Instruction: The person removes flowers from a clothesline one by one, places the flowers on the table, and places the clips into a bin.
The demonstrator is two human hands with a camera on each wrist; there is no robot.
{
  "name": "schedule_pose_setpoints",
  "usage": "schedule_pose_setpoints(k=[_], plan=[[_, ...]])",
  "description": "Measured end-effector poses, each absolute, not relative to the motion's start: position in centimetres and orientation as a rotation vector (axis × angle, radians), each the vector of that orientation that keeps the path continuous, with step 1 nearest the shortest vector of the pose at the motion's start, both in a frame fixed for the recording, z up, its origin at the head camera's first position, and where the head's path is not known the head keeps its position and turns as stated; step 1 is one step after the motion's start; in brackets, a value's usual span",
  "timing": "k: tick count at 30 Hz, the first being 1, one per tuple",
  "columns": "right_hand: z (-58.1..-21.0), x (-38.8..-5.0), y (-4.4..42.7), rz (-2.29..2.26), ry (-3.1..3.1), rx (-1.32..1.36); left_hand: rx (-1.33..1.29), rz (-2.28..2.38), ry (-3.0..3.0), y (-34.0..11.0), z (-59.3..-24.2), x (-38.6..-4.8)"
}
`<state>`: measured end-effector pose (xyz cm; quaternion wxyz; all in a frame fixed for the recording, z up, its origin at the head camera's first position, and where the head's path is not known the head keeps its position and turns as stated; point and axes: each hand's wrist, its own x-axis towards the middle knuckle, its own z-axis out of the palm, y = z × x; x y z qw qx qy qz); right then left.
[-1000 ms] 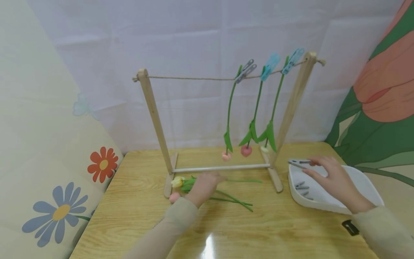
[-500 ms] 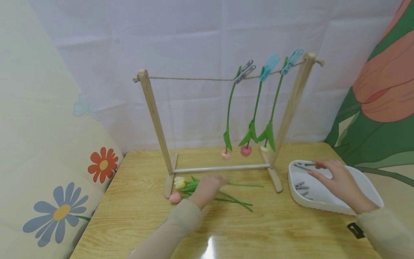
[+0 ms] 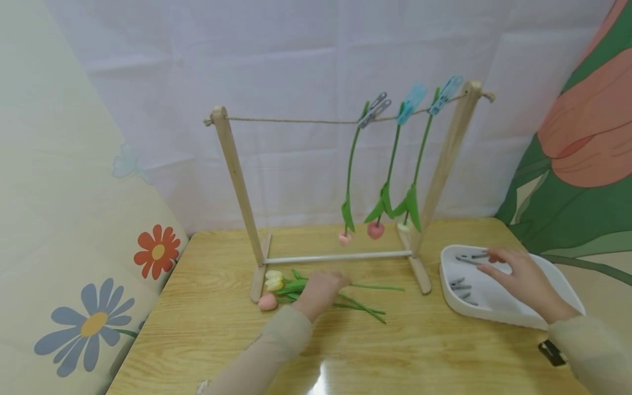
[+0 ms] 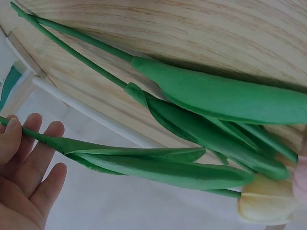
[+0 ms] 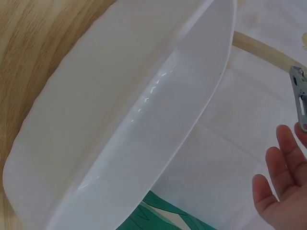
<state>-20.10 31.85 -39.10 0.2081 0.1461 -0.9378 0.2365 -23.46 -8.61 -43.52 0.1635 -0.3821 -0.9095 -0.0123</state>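
Note:
My left hand point(image 3: 321, 291) pinches the green stem of a yellow tulip point(image 4: 266, 199) between thumb and finger, its other fingers loosely spread in the left wrist view. Beneath it, more tulips lie on the table, among them a pink tulip point(image 3: 268, 302); my hand covers part of their leaves. Over the white tray point(image 3: 498, 316), my right hand point(image 3: 520, 280) holds a grey clothespin point(image 5: 298, 96) by its end with thumb and finger. More grey clothespins point(image 3: 460, 285) lie inside the tray at its left.
A wooden frame point(image 3: 237, 186) stands behind my hands, a twine line point(image 3: 291, 120) strung across its top. Three tulips hang head down from it, held by one grey clothespin point(image 3: 375, 109) and two blue clothespins point(image 3: 412, 104). A white bar point(image 3: 338, 256) joins the feet.
My left hand has shifted slightly right with the tulip, and two yellow heads now show apart. My right hand has moved a little right and down with the clothespin.

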Motion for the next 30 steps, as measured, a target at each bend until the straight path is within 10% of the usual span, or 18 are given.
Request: schedule_pose_setpoints(k=[30], plan=[[-41.8,-24.3,36.1,0.669,-3.111,0.419,-1.079,0.153,-2.713,-7.3,-47.4,-22.7]])
